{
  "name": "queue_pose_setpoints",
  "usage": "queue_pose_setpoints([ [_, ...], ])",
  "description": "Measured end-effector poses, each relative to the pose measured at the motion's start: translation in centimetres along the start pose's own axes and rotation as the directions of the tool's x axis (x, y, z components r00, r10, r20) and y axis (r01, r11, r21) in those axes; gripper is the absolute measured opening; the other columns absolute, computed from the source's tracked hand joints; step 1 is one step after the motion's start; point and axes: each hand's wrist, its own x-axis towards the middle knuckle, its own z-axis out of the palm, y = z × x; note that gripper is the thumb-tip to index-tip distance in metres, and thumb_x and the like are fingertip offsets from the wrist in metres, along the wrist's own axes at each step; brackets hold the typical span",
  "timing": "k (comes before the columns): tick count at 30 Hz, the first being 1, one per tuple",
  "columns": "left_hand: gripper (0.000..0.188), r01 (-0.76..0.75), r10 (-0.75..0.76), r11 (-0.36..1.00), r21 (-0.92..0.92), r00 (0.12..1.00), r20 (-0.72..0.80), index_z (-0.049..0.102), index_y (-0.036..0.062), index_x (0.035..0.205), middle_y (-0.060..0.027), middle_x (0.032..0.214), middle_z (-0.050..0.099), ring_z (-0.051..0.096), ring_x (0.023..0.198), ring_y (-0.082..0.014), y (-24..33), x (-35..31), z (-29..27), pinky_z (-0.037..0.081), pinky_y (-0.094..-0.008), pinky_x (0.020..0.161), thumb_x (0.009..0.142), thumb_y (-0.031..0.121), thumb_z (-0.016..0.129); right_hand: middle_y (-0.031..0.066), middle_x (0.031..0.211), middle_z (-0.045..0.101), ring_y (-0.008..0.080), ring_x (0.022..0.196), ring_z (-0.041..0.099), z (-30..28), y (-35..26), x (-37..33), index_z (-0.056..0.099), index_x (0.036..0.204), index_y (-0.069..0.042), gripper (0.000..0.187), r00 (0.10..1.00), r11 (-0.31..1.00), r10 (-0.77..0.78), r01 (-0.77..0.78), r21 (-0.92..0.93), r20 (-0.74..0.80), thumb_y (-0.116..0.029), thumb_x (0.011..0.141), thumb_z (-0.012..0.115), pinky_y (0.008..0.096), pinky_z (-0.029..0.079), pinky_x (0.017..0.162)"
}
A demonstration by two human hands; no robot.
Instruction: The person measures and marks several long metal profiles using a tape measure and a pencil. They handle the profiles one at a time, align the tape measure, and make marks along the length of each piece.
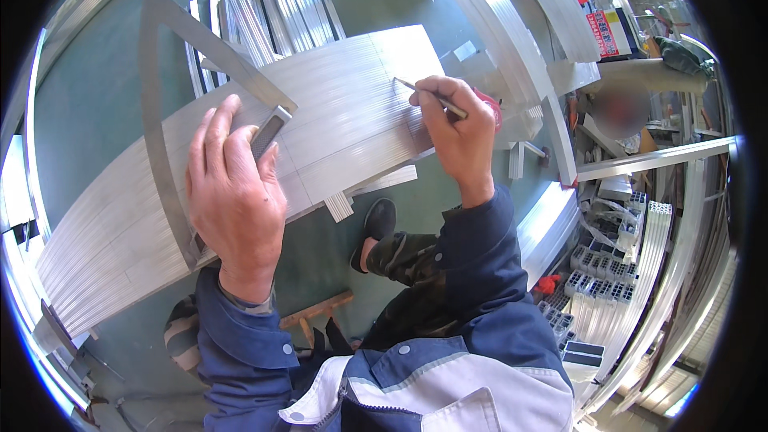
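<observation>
My left hand is closed on the dark-sided metal block of a large triangular metal square, thumb and fingers around the block. The square's long arms reach out over and beyond a wide bed of ribbed aluminium profiles lying side by side. In my right hand is a slim pencil-like marking tool, pinched between thumb and fingers. Its tip is at or just above the right part of the profiles. Thin lines run across their surface. Behind my right hand, a red object is partly hidden.
More aluminium bars lie at the far side. Long profiles stretch along the right. Bundled hollow sections are stacked at the lower right. Under the profiles, my shoe rests on the green floor near a wooden piece.
</observation>
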Motion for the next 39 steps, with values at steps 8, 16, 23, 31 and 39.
queue_pose_setpoints([
  [8,0.025,-0.009,0.009,0.999,0.037,1.0,0.013,0.066,0.0049,0.106,-0.007,0.137,0.065,0.059,0.128,-0.03,-0.1,-0.2,-0.1,0.05,-0.041,0.106,0.086,0.011,0.078,0.0078,0.083,0.07,0.0126,0.077,0.068,-2.6,1.2,-1.6,0.069,0.097,0.005,0.011,0.994,0.964,0.006,0.024,0.266,-0.111,0.009,0.09,0.062,0.0249,0.054,0.07],
  [16,0.02,0.004,-0.004,1.0,0.016,1.0,0.009,0.067,0.0022,0.105,-0.0051,0.139,0.064,0.058,0.128,-0.0298,0.0,-0.1,-0.2,0.048,-0.0405,0.106,0.088,0.01,0.074,0.0056,0.084,0.07,0.0094,0.075,0.066,-2.3,1.5,-2.2,0.069,0.097,0.004,0.009,1.0,0.991,-0.006,0.009,0.134,-0.023,0.007,0.089,0.066,0.0232,0.053,0.069],
  [23,0.027,-0.008,0.007,1.0,0.026,1.0,0.021,0.066,0.0062,0.108,-0.0075,0.137,0.064,0.059,0.128,-0.0299,-0.1,0.0,0.0,0.05,-0.0408,0.107,0.085,0.011,0.079,0.004,0.084,0.07,0.0076,0.074,0.064,-1.9,1.2,-1.8,0.07,0.098,0.003,0.009,0.998,0.998,-0.026,0.022,0.063,0.052,0.004,0.089,0.068,0.023,0.052,0.068],
  [31,0.027,-0.019,0.018,0.999,0.028,1.0,0.012,0.066,0.0053,0.108,-0.0071,0.137,0.065,0.059,0.127,-0.0294,-0.5,-0.1,-0.2,0.05,-0.0408,0.105,0.085,0.012,0.079,0.0044,0.086,0.071,0.0085,0.077,0.065,-1.4,0.7,-1.8,0.07,0.097,0.003,0.009,0.999,0.993,0.036,-0.038,0.109,0.017,0.004,0.089,0.066,0.0234,0.053,0.071],
  [39,0.025,-0.024,0.024,1.0,0.014,1.0,0.001,0.067,0.0053,0.106,-0.0071,0.136,0.065,0.059,0.126,-0.0293,0.0,-0.4,0.0,0.049,-0.0406,0.106,0.085,0.011,0.078,0.0068,0.089,0.07,0.0116,0.081,0.067,-2.4,1.6,-2.8,0.068,0.102,0.005,0.012,0.999,0.962,0.045,-0.035,0.272,-0.031,0.006,0.093,0.06,0.0246,0.053,0.073],
])
